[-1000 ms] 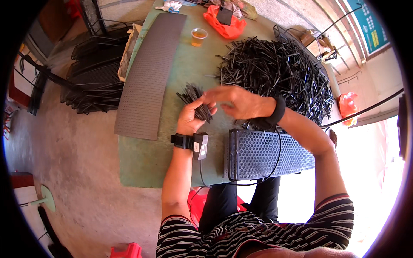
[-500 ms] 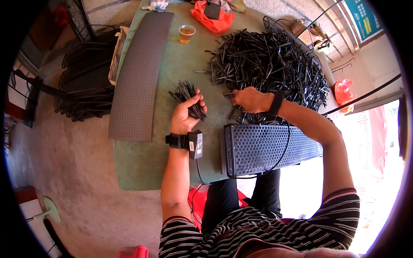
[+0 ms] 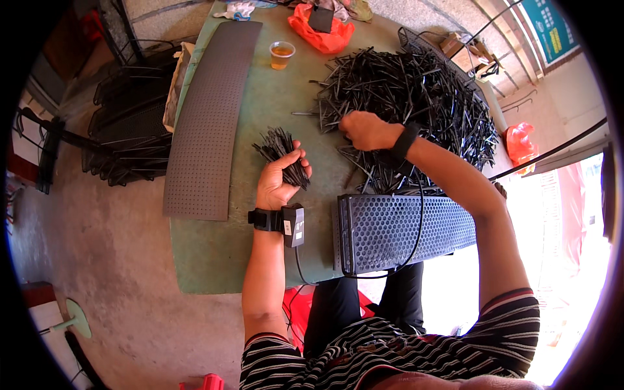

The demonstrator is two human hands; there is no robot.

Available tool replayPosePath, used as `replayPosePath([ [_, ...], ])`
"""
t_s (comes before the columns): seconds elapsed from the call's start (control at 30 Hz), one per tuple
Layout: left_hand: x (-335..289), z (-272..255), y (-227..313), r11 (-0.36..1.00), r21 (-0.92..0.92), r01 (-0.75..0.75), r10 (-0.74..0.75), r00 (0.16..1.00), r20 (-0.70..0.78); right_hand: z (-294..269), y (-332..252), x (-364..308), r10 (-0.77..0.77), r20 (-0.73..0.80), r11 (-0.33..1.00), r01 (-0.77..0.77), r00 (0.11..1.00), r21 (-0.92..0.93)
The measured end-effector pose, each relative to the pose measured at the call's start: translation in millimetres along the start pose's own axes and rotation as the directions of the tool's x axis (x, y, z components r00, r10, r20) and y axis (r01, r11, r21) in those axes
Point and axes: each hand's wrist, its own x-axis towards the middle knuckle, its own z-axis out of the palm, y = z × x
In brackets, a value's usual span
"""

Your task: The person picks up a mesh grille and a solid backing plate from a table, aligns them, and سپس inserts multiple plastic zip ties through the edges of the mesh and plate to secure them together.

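Note:
A bundle of thin black strips [image 3: 278, 147] is wrapped in the fingers of my left hand [image 3: 284, 174], above the green tabletop. To its right spreads a large heap of the same black strips [image 3: 416, 97]. My right hand [image 3: 370, 131] is at the heap's left edge, its fingers curled together and pointing down. Whatever those fingers hold, if anything, is hidden beneath them. In front of the heap, at the table's near edge, stands a black perforated tray [image 3: 409, 227] with round holes.
A long grey perforated sheet [image 3: 211, 123] lies along the table's left side. At the back are a plastic cup of amber liquid [image 3: 281, 56] and a red plastic bag [image 3: 318, 29]. Black racks [image 3: 127, 123] are stacked on the left. A cable runs from my right wrist across the tray.
My right hand has moved up and slightly left along the heap's edge. My left hand still holds the bundle in nearly the same place.

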Motion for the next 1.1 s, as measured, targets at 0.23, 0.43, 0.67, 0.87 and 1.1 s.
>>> replayPosePath([
  [0.23,2,-3,0,1.0,0.004,-0.011,0.011,1.0,0.014,19,-2,5,0.03,0.162,0.999,-0.026,0.986,-0.031],
  [0.43,1,-2,0,1.0,0.02,-0.014,0.014,1.0,-0.002,11,-19,11,0.077,0.302,0.996,-0.059,0.95,-0.069],
  [0.67,-4,4,-1,0.998,0.054,-0.023,0.024,1.0,-0.005,25,-17,14,0.097,0.25,0.991,-0.069,0.963,-0.117],
  [0.87,-1,3,-1,0.998,0.033,-0.046,0.046,0.999,0.012,19,-11,12,0.034,0.147,0.998,-0.041,0.989,0.048],
  [1.1,0,-4,2,0.999,0.038,-0.001,0.0,1.0,0.011,-25,-3,3,0.159,0.085,0.717,-0.174,0.984,0.675],
])
